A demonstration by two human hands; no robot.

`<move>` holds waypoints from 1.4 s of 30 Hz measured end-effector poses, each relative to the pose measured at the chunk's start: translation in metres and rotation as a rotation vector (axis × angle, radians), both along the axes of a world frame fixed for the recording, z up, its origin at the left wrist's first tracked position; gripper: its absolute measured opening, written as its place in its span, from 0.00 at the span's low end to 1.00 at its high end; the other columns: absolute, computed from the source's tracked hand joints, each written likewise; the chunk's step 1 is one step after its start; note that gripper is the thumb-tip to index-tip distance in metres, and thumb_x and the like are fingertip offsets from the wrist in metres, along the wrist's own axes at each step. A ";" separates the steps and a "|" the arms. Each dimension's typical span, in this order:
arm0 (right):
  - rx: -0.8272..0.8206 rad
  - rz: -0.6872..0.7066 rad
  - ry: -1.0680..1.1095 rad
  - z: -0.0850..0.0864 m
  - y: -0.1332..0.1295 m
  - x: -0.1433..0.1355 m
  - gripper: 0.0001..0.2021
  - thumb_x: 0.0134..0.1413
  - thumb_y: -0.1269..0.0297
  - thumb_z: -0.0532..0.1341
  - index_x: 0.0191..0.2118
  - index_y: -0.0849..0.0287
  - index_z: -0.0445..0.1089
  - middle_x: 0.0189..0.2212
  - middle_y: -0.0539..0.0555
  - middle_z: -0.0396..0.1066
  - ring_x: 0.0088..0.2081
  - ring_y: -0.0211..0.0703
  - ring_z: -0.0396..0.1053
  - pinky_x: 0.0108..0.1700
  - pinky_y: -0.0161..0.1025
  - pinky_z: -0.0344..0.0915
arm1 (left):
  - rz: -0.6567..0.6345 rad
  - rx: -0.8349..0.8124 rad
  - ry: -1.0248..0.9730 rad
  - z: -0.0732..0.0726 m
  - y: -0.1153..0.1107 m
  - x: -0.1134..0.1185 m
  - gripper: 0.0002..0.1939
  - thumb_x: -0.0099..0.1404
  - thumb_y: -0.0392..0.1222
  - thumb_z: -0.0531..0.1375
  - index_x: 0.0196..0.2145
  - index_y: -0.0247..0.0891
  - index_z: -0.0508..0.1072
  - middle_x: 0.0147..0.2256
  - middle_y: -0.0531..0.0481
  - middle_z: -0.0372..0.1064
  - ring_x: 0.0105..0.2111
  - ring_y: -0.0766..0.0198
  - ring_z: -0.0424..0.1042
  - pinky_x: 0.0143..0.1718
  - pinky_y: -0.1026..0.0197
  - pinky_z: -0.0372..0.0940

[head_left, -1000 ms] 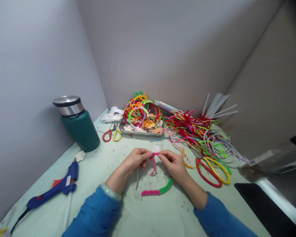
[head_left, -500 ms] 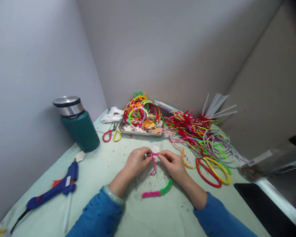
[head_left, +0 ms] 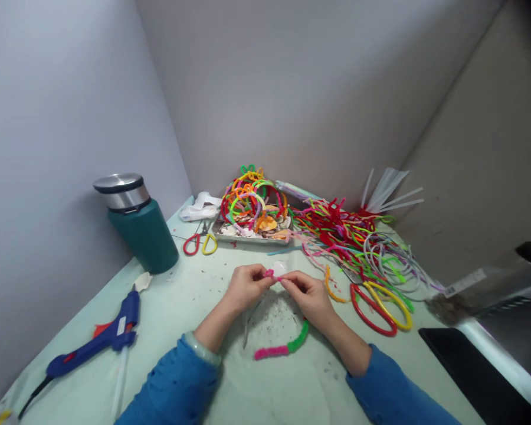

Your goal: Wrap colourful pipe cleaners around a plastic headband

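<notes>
Between the fingertips of both hands is a short pink pipe cleaner [head_left: 269, 273]. My left hand [head_left: 246, 287] pinches its left part, thumb and index finger pressed together. From the other side my right hand [head_left: 308, 296] pinches the pink strand, its fingertips close to the left ones. A thicker pink and green fuzzy strip [head_left: 272, 352] lies curved on the table below, its green end partly under my right hand. A thin grey stick or wire [head_left: 246, 332] lies under my left hand. Just beyond the fingers is a small white round piece [head_left: 280, 267].
A metal tray [head_left: 252, 239] of colourful fuzzy rings stands behind, a pipe cleaner heap [head_left: 336, 227] to its right. Large red-and-yellow scissors [head_left: 374, 310] lie right; small scissors [head_left: 200, 243], a green bottle [head_left: 148, 236] and a blue glue gun [head_left: 115, 332] are left.
The pink strand's loose end no longer hangs below the fingers; pink now shows bunched above my left fingertips. Both hands stay in nearly the same place.
</notes>
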State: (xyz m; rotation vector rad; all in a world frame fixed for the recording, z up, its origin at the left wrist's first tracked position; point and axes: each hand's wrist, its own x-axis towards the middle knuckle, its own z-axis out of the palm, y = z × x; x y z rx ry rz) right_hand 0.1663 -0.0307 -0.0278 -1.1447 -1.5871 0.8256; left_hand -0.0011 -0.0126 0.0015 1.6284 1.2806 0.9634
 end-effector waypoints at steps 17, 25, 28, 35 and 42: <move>0.026 0.062 -0.007 -0.003 -0.002 0.000 0.11 0.53 0.60 0.59 0.33 0.61 0.74 0.23 0.51 0.69 0.24 0.36 0.61 0.27 0.32 0.57 | -0.101 -0.498 -0.377 0.003 0.000 -0.006 0.17 0.48 0.50 0.64 0.18 0.33 0.66 0.13 0.55 0.59 0.09 0.77 0.48 0.11 0.66 0.41; -0.024 -0.021 0.032 -0.002 0.002 0.000 0.12 0.52 0.57 0.59 0.31 0.62 0.73 0.19 0.49 0.64 0.22 0.34 0.56 0.24 0.32 0.53 | -0.009 -0.217 -0.093 -0.003 0.005 -0.005 0.22 0.57 0.58 0.55 0.23 0.33 0.69 0.11 0.56 0.57 0.11 0.72 0.56 0.14 0.68 0.48; -0.038 -0.034 0.042 -0.002 0.003 0.001 0.12 0.51 0.57 0.59 0.31 0.62 0.73 0.20 0.49 0.63 0.22 0.34 0.56 0.25 0.32 0.53 | 0.055 0.046 0.044 -0.003 0.005 -0.008 0.19 0.59 0.54 0.55 0.25 0.34 0.70 0.16 0.54 0.63 0.16 0.70 0.62 0.19 0.68 0.54; -0.048 -0.035 0.057 0.000 0.003 0.001 0.12 0.51 0.57 0.59 0.30 0.63 0.72 0.19 0.48 0.62 0.22 0.34 0.55 0.24 0.32 0.52 | -0.091 0.467 0.261 0.003 -0.002 -0.009 0.05 0.58 0.36 0.58 0.33 0.36 0.71 0.31 0.50 0.70 0.29 0.68 0.67 0.29 0.67 0.61; -0.040 -0.035 0.065 -0.001 0.003 0.000 0.12 0.50 0.57 0.59 0.30 0.62 0.72 0.19 0.49 0.63 0.22 0.34 0.56 0.24 0.32 0.53 | -0.103 0.571 0.356 -0.002 -0.002 -0.009 0.10 0.59 0.33 0.56 0.39 0.36 0.72 0.36 0.46 0.69 0.32 0.66 0.68 0.33 0.64 0.63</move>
